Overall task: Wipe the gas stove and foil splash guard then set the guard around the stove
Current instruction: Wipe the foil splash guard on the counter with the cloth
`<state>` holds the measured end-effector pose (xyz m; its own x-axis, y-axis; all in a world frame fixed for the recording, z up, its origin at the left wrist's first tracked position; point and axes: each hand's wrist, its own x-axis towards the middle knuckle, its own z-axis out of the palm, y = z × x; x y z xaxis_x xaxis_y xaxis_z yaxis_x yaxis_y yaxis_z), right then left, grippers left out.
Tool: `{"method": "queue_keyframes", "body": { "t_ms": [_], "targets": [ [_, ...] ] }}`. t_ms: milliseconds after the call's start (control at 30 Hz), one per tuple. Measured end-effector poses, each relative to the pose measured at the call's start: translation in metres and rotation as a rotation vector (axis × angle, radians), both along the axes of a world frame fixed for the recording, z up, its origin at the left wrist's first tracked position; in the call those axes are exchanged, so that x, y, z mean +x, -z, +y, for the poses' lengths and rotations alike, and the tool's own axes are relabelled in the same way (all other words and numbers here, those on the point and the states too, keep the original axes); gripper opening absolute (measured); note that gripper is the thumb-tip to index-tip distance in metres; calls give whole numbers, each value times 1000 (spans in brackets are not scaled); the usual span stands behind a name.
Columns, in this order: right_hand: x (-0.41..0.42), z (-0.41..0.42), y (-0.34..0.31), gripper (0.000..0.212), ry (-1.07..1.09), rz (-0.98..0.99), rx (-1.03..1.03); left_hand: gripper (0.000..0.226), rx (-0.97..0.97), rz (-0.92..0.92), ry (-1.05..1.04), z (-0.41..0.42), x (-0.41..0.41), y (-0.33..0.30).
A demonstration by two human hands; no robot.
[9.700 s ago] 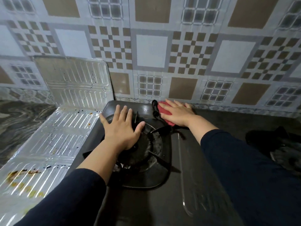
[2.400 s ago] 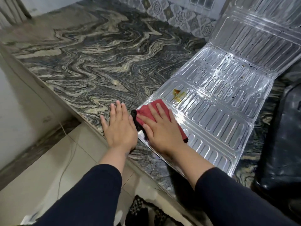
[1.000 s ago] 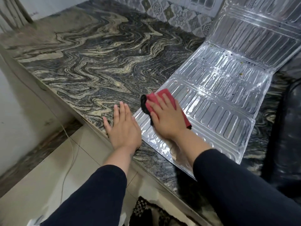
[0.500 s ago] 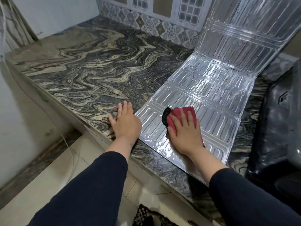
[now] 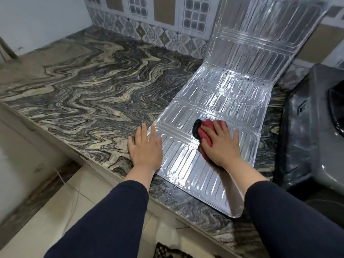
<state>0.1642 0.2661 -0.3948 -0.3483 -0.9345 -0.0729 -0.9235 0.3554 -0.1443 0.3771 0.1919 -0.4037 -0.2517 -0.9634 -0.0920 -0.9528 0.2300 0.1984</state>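
Observation:
The foil splash guard [image 5: 219,97] lies with two panels flat on the marble counter and its far panel leaning up against the tiled wall. My right hand [image 5: 220,144] presses flat on a red cloth [image 5: 206,130] with a black edge, on the near panel. My left hand [image 5: 145,146] rests flat with fingers spread, on the guard's left edge and the counter. The black gas stove [image 5: 312,138] sits at the right, partly out of view. Small dark specks dot the middle panel.
The swirled marble counter [image 5: 93,86] stretches to the left and back to the patterned wall tiles [image 5: 167,36]. Its front edge runs diagonally below my arms, with pale floor tiles [image 5: 46,220] and a thin cable beneath. A patterned mat [image 5: 167,252] lies at the bottom.
The right hand slid the red cloth to the right and slightly away across the near panel. The left hand shifted right onto the guard's edge. The brown stain seen earlier is gone.

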Motion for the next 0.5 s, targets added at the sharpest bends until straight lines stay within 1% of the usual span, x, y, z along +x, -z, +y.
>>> {"method": "queue_keyframes", "body": {
  "t_ms": [133, 267, 400, 500],
  "targets": [
    [-25, 8, 3, 56, 4, 26, -1, 53, -80, 72, -61, -6, -9, -4],
    [-20, 9, 5, 53, 27, 22, -31, 53, -123, 86, -6, -20, -25, -13],
    [-20, 8, 5, 52, 27, -2, -49, 55, 3, 142, -51, -44, -34, -23],
    [-16, 10, 7, 58, 27, -30, -52, 55, 55, 151, -9, -52, -35, -27]
  ]
}}
